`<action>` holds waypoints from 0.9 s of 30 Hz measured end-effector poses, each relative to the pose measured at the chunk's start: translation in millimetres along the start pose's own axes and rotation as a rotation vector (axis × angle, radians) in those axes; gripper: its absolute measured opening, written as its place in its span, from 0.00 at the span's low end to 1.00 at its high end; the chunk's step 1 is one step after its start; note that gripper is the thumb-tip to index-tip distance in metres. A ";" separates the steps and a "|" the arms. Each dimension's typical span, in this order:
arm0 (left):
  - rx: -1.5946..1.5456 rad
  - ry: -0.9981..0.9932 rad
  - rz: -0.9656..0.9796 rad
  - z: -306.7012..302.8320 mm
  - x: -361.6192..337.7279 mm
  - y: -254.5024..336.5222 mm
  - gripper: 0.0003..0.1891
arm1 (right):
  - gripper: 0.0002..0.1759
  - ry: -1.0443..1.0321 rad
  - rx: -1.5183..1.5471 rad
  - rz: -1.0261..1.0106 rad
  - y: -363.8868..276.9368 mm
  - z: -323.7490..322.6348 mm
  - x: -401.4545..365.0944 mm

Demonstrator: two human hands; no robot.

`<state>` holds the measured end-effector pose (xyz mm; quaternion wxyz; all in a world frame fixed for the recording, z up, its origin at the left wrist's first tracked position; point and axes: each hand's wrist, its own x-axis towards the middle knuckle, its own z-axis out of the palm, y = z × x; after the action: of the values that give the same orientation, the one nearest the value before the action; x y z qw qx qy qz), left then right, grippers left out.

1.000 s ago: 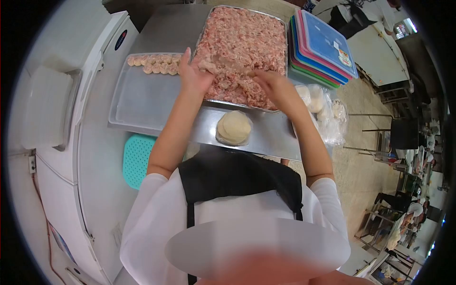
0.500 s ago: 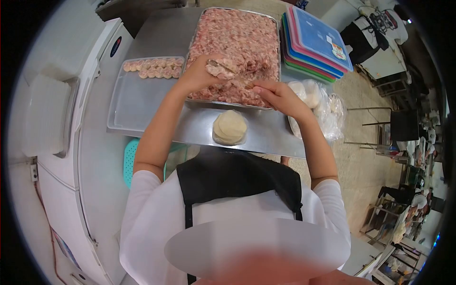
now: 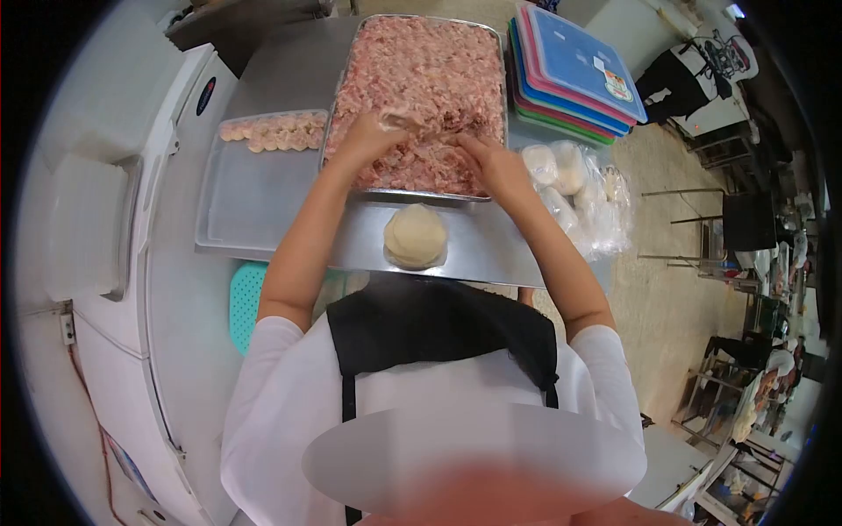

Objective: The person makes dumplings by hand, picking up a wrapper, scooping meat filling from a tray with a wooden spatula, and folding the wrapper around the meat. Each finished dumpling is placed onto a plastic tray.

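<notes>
A deep metal tray is heaped with pinkish minced meat. Above the meat's left side, my left hand is closed around a pale, thin dumpling wrapper. My right hand pinches a thin, stick-like tool whose far end reaches toward the wrapper, low over the meat. Closer to my body, a stack of round wrappers lies on the steel table. To the left, rows of filled dumplings line the far end of a translucent plastic tray.
Stacked coloured lids stand right of the meat tray. Below them are plastic-wrapped white bundles. A white fridge borders the left, with a turquoise perforated basket beside it. Another person is at the far right.
My right hand has shifted up and left, bringing the tool closer to my left hand. The meat lump seen on the wrapper before is less visible. The whole view has shifted slightly.
</notes>
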<state>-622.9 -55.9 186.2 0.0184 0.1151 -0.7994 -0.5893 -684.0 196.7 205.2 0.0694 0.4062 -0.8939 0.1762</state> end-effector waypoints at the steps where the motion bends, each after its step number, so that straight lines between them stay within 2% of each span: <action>1: 0.004 -0.027 -0.037 -0.9 -4.4 8.1 0.24 | 0.13 -0.036 -0.037 0.041 14.5 12.4 2.7; 2: 0.017 0.000 0.021 -3.2 -10.9 14.4 0.26 | 0.13 -0.162 -0.125 0.085 25.2 8.9 5.7; 5: 0.141 0.042 0.219 -10.6 -30.0 24.1 0.31 | 0.13 -0.282 0.015 0.149 40.0 -16.8 1.3; 7: 0.298 0.088 0.412 -16.2 -32.2 26.3 0.35 | 0.15 -0.200 0.277 0.173 44.7 -35.2 -2.5; 9: 0.190 0.021 0.396 -16.3 -37.5 43.4 0.32 | 0.17 -0.108 0.608 0.141 37.5 -55.5 -4.9; 13: 0.155 -0.120 0.244 -14.5 -30.8 51.0 0.25 | 0.19 -0.326 0.695 0.107 1.1 -59.7 0.3; 15: 0.324 -0.083 0.358 -17.5 -20.7 47.5 0.26 | 0.19 -0.371 0.744 0.135 -7.2 -49.5 0.7; 16: 0.409 -0.062 0.413 -18.2 -17.0 45.1 0.27 | 0.16 -0.342 0.720 0.093 8.7 -37.6 3.9; 19: 0.290 -0.016 0.241 -8.2 -12.0 28.3 0.29 | 0.13 -0.110 0.234 -0.107 23.2 -37.4 12.4; 22: 0.132 -0.050 -0.006 -10.4 1.3 6.2 0.31 | 0.14 0.073 0.192 -0.138 -11.1 -37.7 3.4; 25: 0.209 -0.182 -0.143 -13.7 -13.8 36.9 0.34 | 0.15 -0.046 0.201 -0.093 9.3 0.6 12.5; 26: 0.211 -0.158 -0.058 -13.7 -15.7 29.6 0.34 | 0.14 -0.241 -0.148 0.007 19.0 -4.3 15.8; 27: 0.219 -0.127 0.030 -17.8 -16.4 16.5 0.34 | 0.14 -0.251 -0.106 0.015 27.6 -9.6 20.7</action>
<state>-606.7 -64.5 208.9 -0.0360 0.0672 -0.8601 -0.5044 -718.5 202.5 212.5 -0.0230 0.4142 -0.9066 0.0770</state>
